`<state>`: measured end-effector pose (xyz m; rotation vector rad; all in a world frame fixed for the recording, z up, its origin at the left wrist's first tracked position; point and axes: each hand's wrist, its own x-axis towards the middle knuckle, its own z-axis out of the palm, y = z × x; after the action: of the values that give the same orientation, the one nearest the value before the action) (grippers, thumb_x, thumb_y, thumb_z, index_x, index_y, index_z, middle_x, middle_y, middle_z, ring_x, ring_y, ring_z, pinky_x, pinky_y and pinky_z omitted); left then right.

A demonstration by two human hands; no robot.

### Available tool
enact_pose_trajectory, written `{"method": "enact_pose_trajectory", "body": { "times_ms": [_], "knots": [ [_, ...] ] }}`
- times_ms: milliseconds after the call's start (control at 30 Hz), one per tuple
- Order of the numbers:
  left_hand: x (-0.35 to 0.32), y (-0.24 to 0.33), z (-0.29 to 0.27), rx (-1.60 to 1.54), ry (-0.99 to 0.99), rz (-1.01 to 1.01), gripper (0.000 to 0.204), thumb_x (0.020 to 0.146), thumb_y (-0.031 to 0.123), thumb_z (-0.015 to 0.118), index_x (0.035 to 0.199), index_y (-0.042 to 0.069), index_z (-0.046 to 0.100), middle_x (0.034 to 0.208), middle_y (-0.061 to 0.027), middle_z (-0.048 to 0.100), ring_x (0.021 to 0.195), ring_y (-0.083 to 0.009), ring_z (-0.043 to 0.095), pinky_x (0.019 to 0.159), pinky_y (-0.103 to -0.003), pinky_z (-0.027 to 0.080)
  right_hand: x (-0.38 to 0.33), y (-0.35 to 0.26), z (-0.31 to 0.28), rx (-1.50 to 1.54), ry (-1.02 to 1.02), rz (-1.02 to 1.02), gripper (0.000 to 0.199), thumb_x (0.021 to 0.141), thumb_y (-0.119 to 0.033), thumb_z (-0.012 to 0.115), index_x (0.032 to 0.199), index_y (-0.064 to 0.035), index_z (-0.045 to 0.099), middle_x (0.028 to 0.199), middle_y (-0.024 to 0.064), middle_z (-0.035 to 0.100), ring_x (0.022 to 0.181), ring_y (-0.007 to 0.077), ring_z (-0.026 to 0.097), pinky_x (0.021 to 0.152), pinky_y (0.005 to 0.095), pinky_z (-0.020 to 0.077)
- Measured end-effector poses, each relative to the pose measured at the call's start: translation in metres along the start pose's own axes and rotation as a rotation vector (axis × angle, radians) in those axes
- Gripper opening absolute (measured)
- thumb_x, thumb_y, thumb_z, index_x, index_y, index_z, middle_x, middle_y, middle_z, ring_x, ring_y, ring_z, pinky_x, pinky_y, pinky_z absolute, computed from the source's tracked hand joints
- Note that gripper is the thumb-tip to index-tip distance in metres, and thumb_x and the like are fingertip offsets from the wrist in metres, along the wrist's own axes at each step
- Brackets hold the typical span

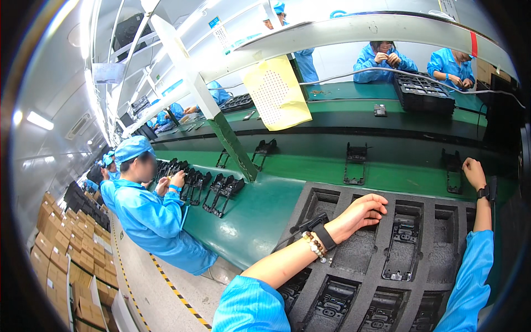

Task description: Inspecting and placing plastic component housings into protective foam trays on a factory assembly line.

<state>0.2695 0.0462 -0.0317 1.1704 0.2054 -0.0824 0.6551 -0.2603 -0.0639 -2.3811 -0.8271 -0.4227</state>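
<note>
My left hand [362,213] reaches over the grey foam tray [380,238], palm down with its fingers stretched out and nothing visible in them. A vacant tray pocket [354,254] lies under it, partly hidden by the hand. Just right of that, a black plastic frame with metal parts [402,243] sits in its pocket. My right hand [475,174] is extended over the green conveyor belt, fingers loosely bent, beside the right edge of a black plastic frame [452,171]. Whether the fingertips touch that frame, I cannot tell. Another black frame [355,164] lies on the belt further left.
Several black frames [221,193] lie on the green bench at left, beside a co-worker in blue [149,205]. A white and green post [221,130] rises past the belt's near edge. Black trays [423,94] are stacked across the line. Cardboard boxes [72,243] line the left aisle.
</note>
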Motion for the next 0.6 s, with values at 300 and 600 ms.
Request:
{"method": "enact_pose_trajectory", "body": {
  "times_ms": [300,600],
  "knots": [
    [0.0,0.001,0.0,-0.001,0.0,0.002,0.017,0.098,0.015,0.052,0.113,0.011,0.06,0.097,0.0024,0.063,0.086,-0.0058,0.059,0.082,-0.023,0.049,0.0,-0.006,-0.001,0.02,-0.026,0.019,0.013,0.08,-0.008,0.058,0.081,0.0043,0.064,0.073,0.0207,0.065,0.069,0.0338,0.066,0.064,0.0381,0.0492],
    [0.0,0.003,0.002,0.003,-0.004,-0.002,0.018,0.098,0.015,0.053,0.114,0.01,0.06,0.097,0.0023,0.063,0.086,-0.0057,0.059,0.082,-0.023,0.049,0.002,0.011,0.004,0.033,0.023,-0.031,0.011,0.081,-0.005,0.058,0.079,0.0045,0.063,0.061,0.0145,0.059,0.054,0.0212,0.057,0.054,0.0351,0.0422]
  ]
}}
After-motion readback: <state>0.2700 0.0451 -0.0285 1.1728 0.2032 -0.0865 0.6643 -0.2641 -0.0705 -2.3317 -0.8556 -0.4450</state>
